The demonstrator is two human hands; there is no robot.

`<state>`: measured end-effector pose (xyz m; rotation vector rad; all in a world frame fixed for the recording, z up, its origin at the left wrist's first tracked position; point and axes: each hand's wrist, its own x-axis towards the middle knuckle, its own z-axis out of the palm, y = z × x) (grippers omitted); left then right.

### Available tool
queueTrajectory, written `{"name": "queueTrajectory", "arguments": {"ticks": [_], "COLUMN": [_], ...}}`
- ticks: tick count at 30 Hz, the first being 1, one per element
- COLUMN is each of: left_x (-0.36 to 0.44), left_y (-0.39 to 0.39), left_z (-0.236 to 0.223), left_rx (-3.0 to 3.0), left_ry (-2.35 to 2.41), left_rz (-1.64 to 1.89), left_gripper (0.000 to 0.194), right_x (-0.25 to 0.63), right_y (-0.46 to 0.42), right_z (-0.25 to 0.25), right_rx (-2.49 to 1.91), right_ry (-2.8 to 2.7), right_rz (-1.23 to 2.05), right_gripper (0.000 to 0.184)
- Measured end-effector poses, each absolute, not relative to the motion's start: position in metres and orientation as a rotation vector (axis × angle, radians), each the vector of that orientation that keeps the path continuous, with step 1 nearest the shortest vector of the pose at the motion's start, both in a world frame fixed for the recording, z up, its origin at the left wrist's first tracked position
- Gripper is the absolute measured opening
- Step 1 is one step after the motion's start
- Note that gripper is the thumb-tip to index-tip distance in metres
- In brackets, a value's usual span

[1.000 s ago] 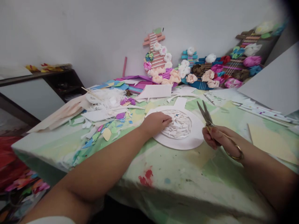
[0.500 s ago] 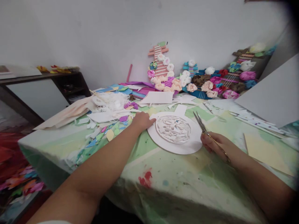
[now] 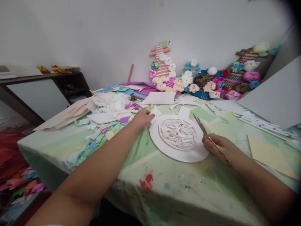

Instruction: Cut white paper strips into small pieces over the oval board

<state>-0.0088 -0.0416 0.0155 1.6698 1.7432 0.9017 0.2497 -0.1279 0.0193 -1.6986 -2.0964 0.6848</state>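
White card, cut as a round disc (image 3: 156, 138), is my landmark. It lies flat on the green-and-white tablecloth (image 3: 131, 175), between both hands, its tab (image 3: 184, 112) pointing away from me. Being flat, it likely needs no hand to prop it. Within its rim, a round patch of white paper scraps (image 3: 178, 134) faces up, easy for me to see from the head camera.

Left hand (image 3: 141, 119): at the disc's upper left edge, fingers loosely curled, thumb near the fingertips. A small white paper piece (image 3: 155, 112) shows beside them; cannot tell whether it is pinched or only lying there. I judge the low reach keeps the wrist off the scraps.

Right hand (image 3: 217, 145): just right of the disc, closed around the handles of the scissors (image 3: 199, 123). Blades only slightly parted, tips pointing up and away; I read that as keeping the points off the patch, near its right side.

Left of the disc: coloured offcuts (image 3: 110, 135), with white stringy material (image 3: 113, 102) farther back. Right of it, beyond the right hand: a pale yellow sheet (image 3: 270, 153). Behind it, flower-covered pieces (image 3: 162, 67) stand by the wall.
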Motion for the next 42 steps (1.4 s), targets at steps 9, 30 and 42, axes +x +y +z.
{"name": "queueTrajectory", "arguments": {"ticks": [9, 30, 42], "left_x": [0.024, 0.055, 0.053], "left_y": [-0.075, -0.128, -0.125], "left_z": [0.023, 0.029, 0.031], "left_rx": [1.313, 1.492, 1.498], "left_ry": [0.942, 0.838, 0.808], "left_rz": [1.024, 0.574, 0.563], "left_gripper": [0.02, 0.014, 0.014], "right_x": [0.249, 0.232, 0.235], "right_y": [-0.125, -0.126, -0.132], "right_z": [0.015, 0.007, 0.006], "right_rx": [-1.794, -1.171, -1.374], "right_ry": [-2.083, -1.298, -1.475], "right_rz": [0.424, 1.092, 0.792], "right_gripper": [0.038, 0.026, 0.026]}}
